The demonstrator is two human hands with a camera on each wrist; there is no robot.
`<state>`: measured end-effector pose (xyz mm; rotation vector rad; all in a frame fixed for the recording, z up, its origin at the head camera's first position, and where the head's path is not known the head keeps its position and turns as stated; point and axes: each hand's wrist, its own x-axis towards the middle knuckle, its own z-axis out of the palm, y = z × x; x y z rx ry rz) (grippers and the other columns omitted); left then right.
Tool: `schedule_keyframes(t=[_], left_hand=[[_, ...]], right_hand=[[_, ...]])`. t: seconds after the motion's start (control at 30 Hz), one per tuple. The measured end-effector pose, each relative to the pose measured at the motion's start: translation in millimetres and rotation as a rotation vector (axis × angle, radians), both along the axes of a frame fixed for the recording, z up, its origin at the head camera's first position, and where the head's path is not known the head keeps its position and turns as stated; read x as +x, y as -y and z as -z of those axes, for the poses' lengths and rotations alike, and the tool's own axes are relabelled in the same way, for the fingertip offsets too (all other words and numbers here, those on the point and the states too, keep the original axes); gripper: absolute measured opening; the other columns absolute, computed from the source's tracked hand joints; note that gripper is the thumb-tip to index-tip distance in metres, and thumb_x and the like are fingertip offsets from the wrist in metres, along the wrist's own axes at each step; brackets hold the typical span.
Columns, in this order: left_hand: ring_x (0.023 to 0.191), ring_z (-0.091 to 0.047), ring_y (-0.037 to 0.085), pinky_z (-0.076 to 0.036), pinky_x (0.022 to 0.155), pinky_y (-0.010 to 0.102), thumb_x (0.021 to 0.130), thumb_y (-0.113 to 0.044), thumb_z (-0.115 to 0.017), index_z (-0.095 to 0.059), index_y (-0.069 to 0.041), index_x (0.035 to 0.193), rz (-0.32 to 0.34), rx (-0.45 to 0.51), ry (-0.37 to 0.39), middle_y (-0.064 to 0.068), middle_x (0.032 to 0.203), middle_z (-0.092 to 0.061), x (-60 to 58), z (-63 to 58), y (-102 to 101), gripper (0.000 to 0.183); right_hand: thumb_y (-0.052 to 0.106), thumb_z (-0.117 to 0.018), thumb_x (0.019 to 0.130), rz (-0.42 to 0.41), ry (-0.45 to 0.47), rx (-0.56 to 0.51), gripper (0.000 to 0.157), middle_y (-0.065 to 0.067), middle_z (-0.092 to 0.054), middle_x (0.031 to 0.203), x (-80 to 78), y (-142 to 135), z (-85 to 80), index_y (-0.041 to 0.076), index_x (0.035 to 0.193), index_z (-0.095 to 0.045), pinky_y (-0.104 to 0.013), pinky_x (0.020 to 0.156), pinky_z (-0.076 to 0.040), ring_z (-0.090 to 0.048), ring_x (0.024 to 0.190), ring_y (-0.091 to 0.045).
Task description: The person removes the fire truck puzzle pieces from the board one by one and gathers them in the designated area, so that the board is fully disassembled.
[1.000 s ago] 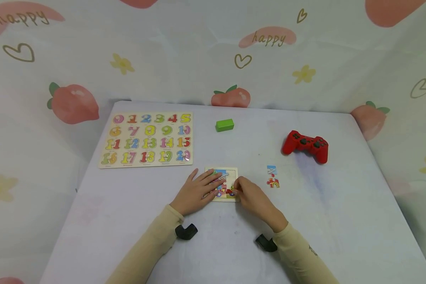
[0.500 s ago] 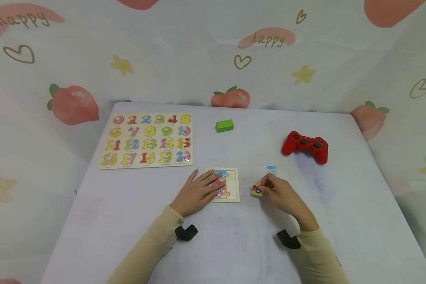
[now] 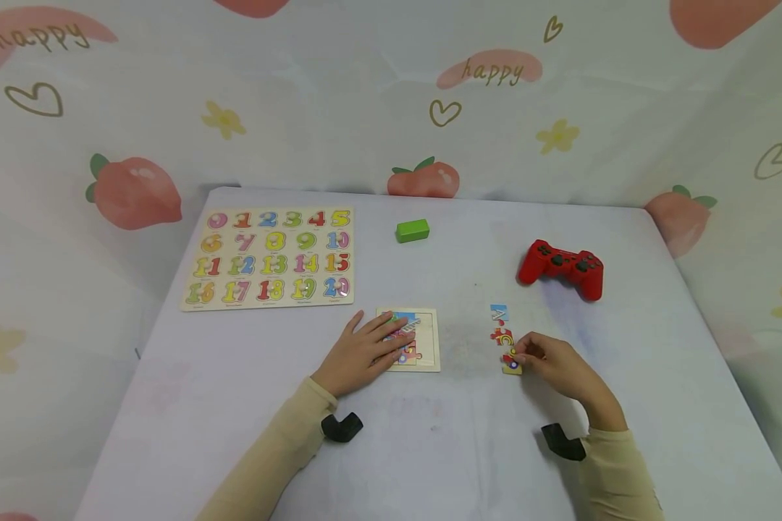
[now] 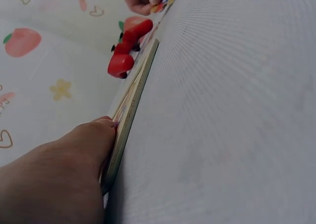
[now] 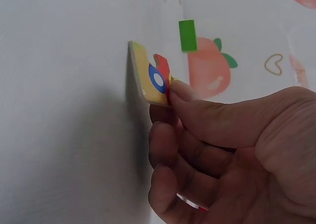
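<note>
My left hand (image 3: pixel 368 351) rests with its fingers spread flat across a small wooden jigsaw board (image 3: pixel 429 340), covering its left part. Its thumb lies along the board's edge in the left wrist view. The uncovered right column of the board shows bare wood. Between thumb and fingertips, my right hand (image 3: pixel 563 369) pinches a jigsaw piece (image 5: pixel 157 78) with a blue wheel on yellow and red. That piece is tilted, close over the table, just below a red and yellow jigsaw piece (image 3: pixel 503 336). Above these lies a blue and white jigsaw piece (image 3: pixel 498 312).
A wooden number board (image 3: pixel 268 276) with pieces 0 to 20 lies at the back left. The green block (image 3: pixel 413 231) stands at the back middle, and a red game controller (image 3: pixel 560 268) at the back right. A patterned cloth hangs behind the table.
My right hand has lifted the wheel piece from the board's lower right and carried it right, beside the loose pieces. The left hand has stayed in place.
</note>
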<state>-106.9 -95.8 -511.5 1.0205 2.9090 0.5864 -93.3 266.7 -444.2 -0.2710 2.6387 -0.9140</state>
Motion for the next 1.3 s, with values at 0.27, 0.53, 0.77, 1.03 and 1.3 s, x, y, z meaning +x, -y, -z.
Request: schedule_keyframes(t=[0.27,0.53,0.77,1.03,1.3], left_hand=[[0.145,-0.022,0.011,-0.009,0.118,0.051,0.099,-0.045,-0.044,-0.044,-0.039,0.142,0.004,0.017,-0.007,-0.015,0.151,-0.036,0.6,-1.6,0,0.043],[0.144,-0.026,0.013,-0.011,0.117,0.053,0.098,-0.042,-0.048,-0.047,-0.037,0.141,0.012,0.045,-0.019,-0.012,0.150,-0.039,0.4,-4.8,0,0.043],[0.143,-0.027,0.011,-0.014,0.118,0.050,0.097,-0.044,-0.050,-0.050,-0.036,0.139,-0.005,0.042,-0.029,-0.007,0.152,-0.038,1.3,-5.7,0,0.043],[0.142,-0.029,0.014,-0.016,0.117,0.050,0.095,-0.044,-0.054,-0.054,-0.034,0.136,-0.016,0.087,-0.032,-0.005,0.151,-0.038,1.2,-4.0,0,0.042],[0.140,-0.035,0.016,-0.020,0.116,0.052,0.091,-0.042,-0.063,-0.063,-0.027,0.127,-0.038,0.181,-0.044,-0.001,0.147,-0.045,0.1,-1.5,2,0.039]], right_hand=[[0.012,-0.067,0.089,-0.002,-0.026,-0.006,0.008,0.002,-0.060,0.081,-1.6,-1,8.7,0.008,0.093,-0.062,-0.022,0.064,-0.043,-0.051,0.077,-0.012],[0.014,-0.068,0.089,0.003,-0.027,0.006,0.012,0.002,-0.059,0.080,-3.3,0,8.9,0.008,0.095,-0.060,-0.022,0.062,-0.043,-0.050,0.074,-0.012],[0.016,-0.066,0.091,-0.021,-0.088,-0.048,0.009,0.001,-0.059,0.077,-12.0,21,0.7,0.010,0.095,-0.060,-0.023,0.057,-0.044,-0.051,0.070,-0.011],[0.015,-0.065,0.091,-0.100,-0.183,-0.087,0.012,0.000,-0.060,0.085,-29.1,91,5.0,0.007,0.099,-0.060,-0.025,0.061,-0.045,-0.051,0.073,-0.013],[0.022,-0.068,0.090,-0.147,-0.170,0.044,0.033,-0.004,-0.058,0.090,-39.3,143,15.1,0.001,0.114,-0.057,-0.028,0.067,-0.048,-0.052,0.074,-0.013]])
